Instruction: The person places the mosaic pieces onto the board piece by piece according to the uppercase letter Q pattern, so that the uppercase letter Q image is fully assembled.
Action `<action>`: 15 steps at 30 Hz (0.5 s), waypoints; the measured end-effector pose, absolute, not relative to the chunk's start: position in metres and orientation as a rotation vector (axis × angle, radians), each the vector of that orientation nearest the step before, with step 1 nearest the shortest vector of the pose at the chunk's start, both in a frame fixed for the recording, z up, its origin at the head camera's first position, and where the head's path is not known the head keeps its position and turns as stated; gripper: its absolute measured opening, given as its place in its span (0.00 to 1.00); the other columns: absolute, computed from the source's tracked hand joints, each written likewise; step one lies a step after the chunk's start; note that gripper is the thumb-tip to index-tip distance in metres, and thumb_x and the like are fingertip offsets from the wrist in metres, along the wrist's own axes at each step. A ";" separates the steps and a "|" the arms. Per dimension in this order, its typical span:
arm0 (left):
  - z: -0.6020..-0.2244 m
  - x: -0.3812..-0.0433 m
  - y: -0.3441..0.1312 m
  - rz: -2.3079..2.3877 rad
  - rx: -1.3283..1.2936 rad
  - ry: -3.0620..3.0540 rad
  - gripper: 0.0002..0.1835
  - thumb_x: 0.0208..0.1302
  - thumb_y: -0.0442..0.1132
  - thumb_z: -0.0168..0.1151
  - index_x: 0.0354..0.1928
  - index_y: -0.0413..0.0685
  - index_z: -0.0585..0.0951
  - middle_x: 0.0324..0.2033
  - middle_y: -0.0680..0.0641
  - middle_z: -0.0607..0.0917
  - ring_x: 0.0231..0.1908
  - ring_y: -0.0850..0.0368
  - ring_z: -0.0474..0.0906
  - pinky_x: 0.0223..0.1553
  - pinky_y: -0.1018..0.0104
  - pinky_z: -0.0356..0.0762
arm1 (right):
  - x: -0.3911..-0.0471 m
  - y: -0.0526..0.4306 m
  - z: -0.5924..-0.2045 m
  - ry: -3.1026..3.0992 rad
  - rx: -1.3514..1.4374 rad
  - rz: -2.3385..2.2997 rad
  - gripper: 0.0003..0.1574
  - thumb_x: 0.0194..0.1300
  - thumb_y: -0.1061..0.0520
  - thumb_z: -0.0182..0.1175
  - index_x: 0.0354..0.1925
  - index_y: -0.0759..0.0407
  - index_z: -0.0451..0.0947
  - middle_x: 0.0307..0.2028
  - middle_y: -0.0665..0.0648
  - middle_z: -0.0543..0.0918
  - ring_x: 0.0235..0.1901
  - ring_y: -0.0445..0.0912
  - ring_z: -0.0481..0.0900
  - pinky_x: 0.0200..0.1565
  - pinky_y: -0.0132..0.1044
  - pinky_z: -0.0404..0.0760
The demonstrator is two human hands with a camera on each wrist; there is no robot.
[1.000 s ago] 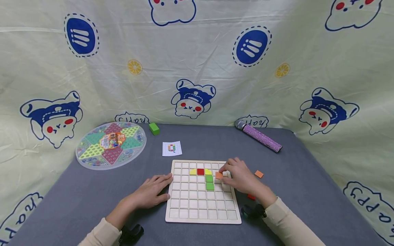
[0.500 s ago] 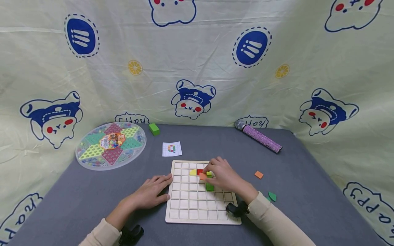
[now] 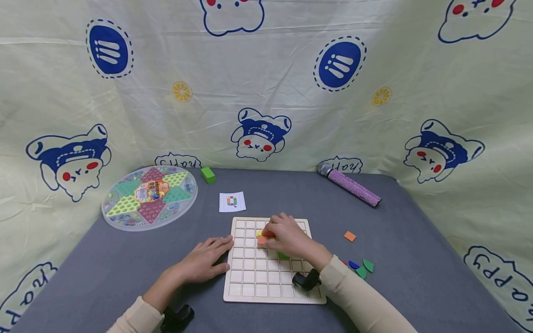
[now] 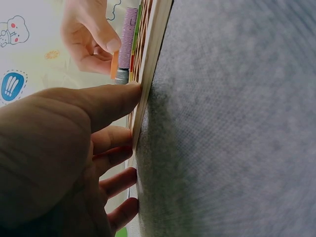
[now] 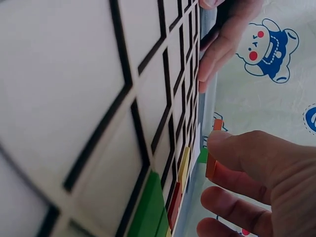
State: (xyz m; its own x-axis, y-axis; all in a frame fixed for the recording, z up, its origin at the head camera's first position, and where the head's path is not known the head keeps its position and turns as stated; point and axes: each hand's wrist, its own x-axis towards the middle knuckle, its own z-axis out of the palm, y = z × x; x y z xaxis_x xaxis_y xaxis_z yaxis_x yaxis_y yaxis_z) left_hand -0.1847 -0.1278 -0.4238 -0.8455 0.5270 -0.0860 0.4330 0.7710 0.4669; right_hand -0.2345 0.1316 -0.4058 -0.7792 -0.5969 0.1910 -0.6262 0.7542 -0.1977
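My right hand (image 3: pixel 289 237) pinches an orange square tile (image 3: pixel 261 240) between thumb and fingers, over the upper part of a white gridded board (image 3: pixel 250 277). In the right wrist view, the orange tile (image 5: pixel 211 168) stands on edge in the fingertips, apart from the board. Green (image 5: pixel 148 207), red (image 5: pixel 174 207) and yellow tiles (image 5: pixel 184 165) lie in the grid; the right hand partly covers them in the head view. My left hand (image 3: pixel 204 259) rests at the board's left side, its thumb and extended fingers touching the edge in the left wrist view.
Right of the board lie another orange tile (image 3: pixel 350 236), a blue piece (image 3: pixel 354 265) and green curved pieces (image 3: pixel 368 265). Behind it are a pattern card (image 3: pixel 232 202), a green block (image 3: pixel 208 175), a round patterned box (image 3: pixel 120 217) and a purple glittery microphone-like stick (image 3: pixel 354 186).
My right hand has moved left across the board with the orange tile, from the right columns to just below the yellow tile on the left. The left hand has stayed still.
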 end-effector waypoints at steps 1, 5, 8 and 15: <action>-0.424 -0.185 -0.128 0.649 0.752 2.752 0.34 0.66 0.49 0.56 0.71 0.49 0.60 0.71 0.49 0.61 0.69 0.45 0.56 0.62 0.33 0.52 | -0.235 0.130 -0.406 -2.837 0.993 0.380 0.12 0.56 0.48 0.67 0.38 0.51 0.84 0.36 0.49 0.79 0.39 0.44 0.68 0.42 0.40 0.65; -0.425 -0.184 -0.128 0.646 0.747 2.750 0.34 0.66 0.49 0.56 0.71 0.49 0.60 0.71 0.49 0.62 0.69 0.45 0.56 0.62 0.33 0.52 | -0.238 0.127 -0.409 -2.858 0.987 0.367 0.13 0.55 0.47 0.68 0.37 0.51 0.84 0.35 0.49 0.78 0.37 0.44 0.67 0.40 0.39 0.63; -0.425 -0.184 -0.128 0.652 0.753 2.752 0.34 0.66 0.49 0.56 0.71 0.49 0.60 0.71 0.49 0.62 0.69 0.45 0.57 0.62 0.33 0.52 | -0.239 0.125 -0.411 -2.872 0.975 0.353 0.13 0.55 0.47 0.68 0.37 0.51 0.84 0.34 0.48 0.77 0.36 0.43 0.66 0.39 0.38 0.62; -0.425 -0.184 -0.129 0.655 0.787 2.767 0.33 0.66 0.47 0.56 0.71 0.48 0.61 0.71 0.48 0.62 0.68 0.44 0.57 0.62 0.34 0.54 | -0.242 0.124 -0.415 -2.901 0.957 0.334 0.11 0.55 0.48 0.68 0.37 0.50 0.84 0.34 0.47 0.77 0.36 0.42 0.65 0.39 0.36 0.62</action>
